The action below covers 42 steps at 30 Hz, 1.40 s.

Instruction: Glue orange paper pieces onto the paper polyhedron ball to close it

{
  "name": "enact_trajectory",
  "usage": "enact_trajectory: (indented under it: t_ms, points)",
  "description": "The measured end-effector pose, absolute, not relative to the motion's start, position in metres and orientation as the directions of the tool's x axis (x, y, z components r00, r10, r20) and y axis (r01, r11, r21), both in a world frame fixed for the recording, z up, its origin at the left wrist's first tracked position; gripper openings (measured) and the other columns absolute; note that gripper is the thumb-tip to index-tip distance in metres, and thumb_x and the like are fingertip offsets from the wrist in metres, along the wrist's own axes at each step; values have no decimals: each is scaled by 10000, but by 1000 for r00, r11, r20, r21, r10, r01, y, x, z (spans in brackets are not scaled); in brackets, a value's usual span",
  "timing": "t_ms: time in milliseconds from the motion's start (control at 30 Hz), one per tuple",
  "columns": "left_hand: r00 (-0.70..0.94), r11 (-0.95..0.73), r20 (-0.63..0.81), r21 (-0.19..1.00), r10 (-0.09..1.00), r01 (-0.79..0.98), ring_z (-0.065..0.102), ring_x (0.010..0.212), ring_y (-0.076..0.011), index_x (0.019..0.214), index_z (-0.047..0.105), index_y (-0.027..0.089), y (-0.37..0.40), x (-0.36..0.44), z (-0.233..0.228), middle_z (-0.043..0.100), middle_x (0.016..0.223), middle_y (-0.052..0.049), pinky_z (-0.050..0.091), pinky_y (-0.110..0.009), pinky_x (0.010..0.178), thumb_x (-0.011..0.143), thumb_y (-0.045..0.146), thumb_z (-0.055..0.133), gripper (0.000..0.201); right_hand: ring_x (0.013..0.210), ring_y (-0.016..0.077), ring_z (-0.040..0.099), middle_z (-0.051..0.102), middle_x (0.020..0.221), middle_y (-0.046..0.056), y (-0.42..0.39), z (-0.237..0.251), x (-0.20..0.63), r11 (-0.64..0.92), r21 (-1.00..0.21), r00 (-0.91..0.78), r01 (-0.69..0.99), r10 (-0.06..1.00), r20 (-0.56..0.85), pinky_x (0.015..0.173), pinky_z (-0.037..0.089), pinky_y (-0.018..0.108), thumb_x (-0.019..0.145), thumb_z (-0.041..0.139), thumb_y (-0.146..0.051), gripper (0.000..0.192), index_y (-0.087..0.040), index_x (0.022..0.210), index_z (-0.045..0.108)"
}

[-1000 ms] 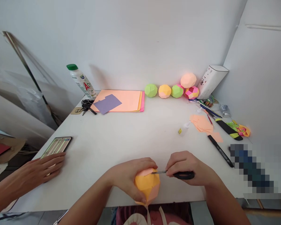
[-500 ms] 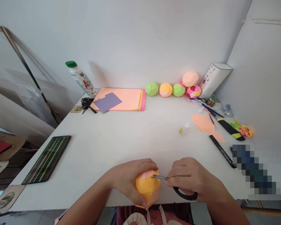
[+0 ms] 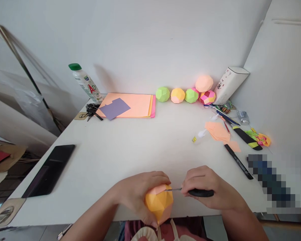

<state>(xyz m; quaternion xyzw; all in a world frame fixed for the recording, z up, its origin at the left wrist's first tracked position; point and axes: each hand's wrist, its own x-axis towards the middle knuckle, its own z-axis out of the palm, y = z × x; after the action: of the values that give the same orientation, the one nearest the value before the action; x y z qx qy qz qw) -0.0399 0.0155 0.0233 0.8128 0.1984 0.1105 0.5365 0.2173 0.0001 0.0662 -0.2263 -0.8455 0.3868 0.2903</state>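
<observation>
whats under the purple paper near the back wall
Under the purple paper lies a peach sheet, with edges of a yellow sheet and a pink sheet showing on its right. Anything hidden directly beneath the purple piece can't be seen.

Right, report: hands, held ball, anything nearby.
Left hand gripping paper ball. Right hand holding scissors, tips at ball. Black marker lies apart, beyond right hand.

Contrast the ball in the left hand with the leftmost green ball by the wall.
The held ball is orange with peach panels; the leftmost green ball shows only green.
The held ball is in the left hand, the tip of a black-handled tool at its top; the leftmost green ball sits untouched on the table.
Both are faceted and roundish.
</observation>
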Motion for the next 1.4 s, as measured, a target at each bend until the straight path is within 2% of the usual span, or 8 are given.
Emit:
enact_trajectory:
  t_ms: [167, 300, 400, 567, 833, 1033, 1200, 1400]
  points:
    - [908, -333, -29, 925, 419, 183, 586, 939, -276, 1180, 558, 191, 15, -39, 24, 586, 1117, -103, 498, -377, 843, 504, 685, 750, 860, 648, 121, 611, 691, 735, 71, 1, 61, 214, 527, -843, -702, 107, 641, 311, 601, 499, 216, 879, 599, -147, 93, -155, 858, 690]
    - [905, -314, 7, 939, 424, 140, 581, 963, -277, 1208, 536, 200, 16, -39, 24, 577, 1145, -105, 489, -383, 871, 518, 668, 759, 863, 664, 127, 629, 685, 748, 77, 1, 58, 210, 526, -847, -678, 76, 650, 343, 609, 510, 215, 862, 603, -118, 96, -156, 871, 691]
    - [904, -299, 23, 947, 427, 117, 577, 977, -274, 1215, 519, 207, 16, -40, 25, 572, 1167, -105, 478, -388, 899, 530, 667, 757, 859, 690, 136, 643, 678, 743, 71, 0, 55, 208, 557, -827, -666, 75, 645, 374, 622, 515, 218, 878, 580, -131, 103, -166, 885, 677]
    - [891, -288, -29, 941, 453, 177, 584, 941, -264, 1185, 540, 200, 17, -40, 27, 590, 1124, -91, 488, -370, 864, 519, 666, 758, 842, 727, 147, 635, 687, 795, 74, -2, 54, 209, 672, -736, -703, 89, 566, 431, 647, 492, 245, 875, 533, -100, 170, -176, 960, 659]
    - [901, -361, -53, 905, 430, 226, 591, 929, -261, 1128, 571, 214, 15, -40, 29, 591, 1084, -78, 495, -347, 824, 541, 643, 754, 750, 641, 131, 559, 664, 771, 53, -8, 73, 210, 692, -664, -775, 282, 573, 268, 589, 412, 236, 883, 500, -118, 172, -188, 933, 649]
    - [907, -389, -46, 893, 419, 225, 597, 919, -264, 1125, 568, 211, 13, -40, 29, 597, 1080, -82, 501, -353, 823, 533, 644, 761, 759, 605, 126, 519, 637, 745, 41, -16, 89, 204, 663, -636, -783, 396, 606, 144, 564, 380, 232, 890, 487, -119, 193, -188, 909, 666]
    - [911, -400, -22, 894, 411, 201, 592, 926, -262, 1142, 561, 217, 12, -40, 30, 596, 1086, -77, 496, -354, 840, 548, 639, 755, 754, 607, 112, 534, 640, 753, 31, -7, 100, 200, 585, -706, -791, 398, 609, 58, 572, 405, 221, 871, 525, -110, 191, -187, 897, 697]
    - [917, -377, -6, 910, 400, 171, 587, 837, -238, 1030, 574, 202, 17, -40, 35, 592, 1002, -66, 496, -325, 723, 518, 653, 753, 705, 639, 116, 602, 637, 713, 32, 26, 88, 205, 288, -918, -781, 272, 623, -36, 606, 486, 223, 817, 674, -183, 73, -136, 831, 728]
